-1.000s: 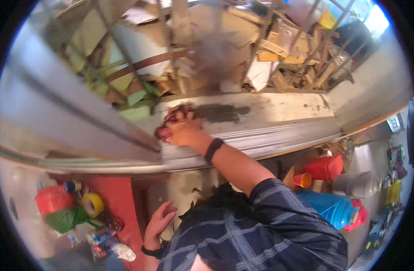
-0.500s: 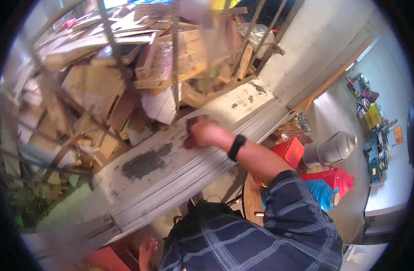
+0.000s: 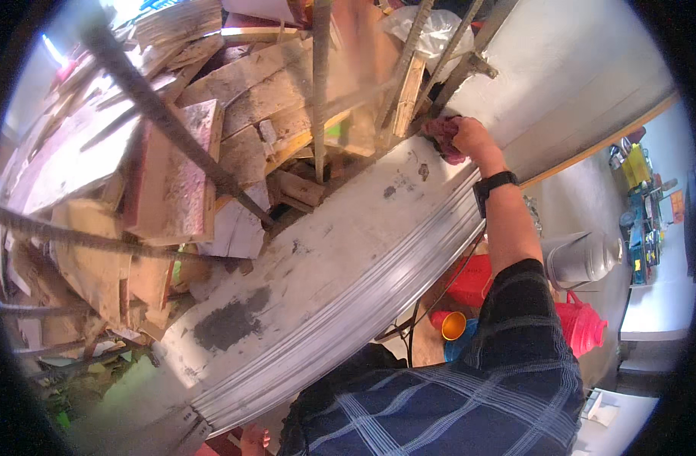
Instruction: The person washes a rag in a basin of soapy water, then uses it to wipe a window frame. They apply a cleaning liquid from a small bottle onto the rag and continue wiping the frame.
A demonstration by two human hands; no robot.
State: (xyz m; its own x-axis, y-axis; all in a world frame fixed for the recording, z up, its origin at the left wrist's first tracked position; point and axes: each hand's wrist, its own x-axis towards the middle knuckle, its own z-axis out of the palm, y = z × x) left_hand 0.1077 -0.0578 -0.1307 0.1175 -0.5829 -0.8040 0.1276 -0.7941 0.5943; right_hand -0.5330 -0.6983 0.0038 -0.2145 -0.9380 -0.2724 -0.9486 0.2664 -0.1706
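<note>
My right hand [image 3: 473, 144], with a black watch on its wrist, is closed around a crumpled dark red cloth [image 3: 445, 139]. It presses the cloth on the far right end of a pale window sill [image 3: 340, 228], close to the wall corner. Dark grey patches mark the sill, the biggest towards its left. Ridged metal tracks [image 3: 378, 289] run along the sill's near side. At the lower edge my left hand [image 3: 255, 438] shows only in part, below the tracks. Its fingers look loosely curled and apart, and I see nothing in them.
Rusty metal bars [image 3: 173, 137] cross the opening past the sill. Behind them lies a heap of scrap wood [image 3: 268, 99]. To the right of the sill stand a grey jug [image 3: 583, 257], a pink jug [image 3: 581, 325], a red container [image 3: 469, 281] and an orange cup [image 3: 453, 326].
My right hand has slid the cloth along the sill from its middle to the far right end. The view has shifted too. My left hand stays low by the tracks.
</note>
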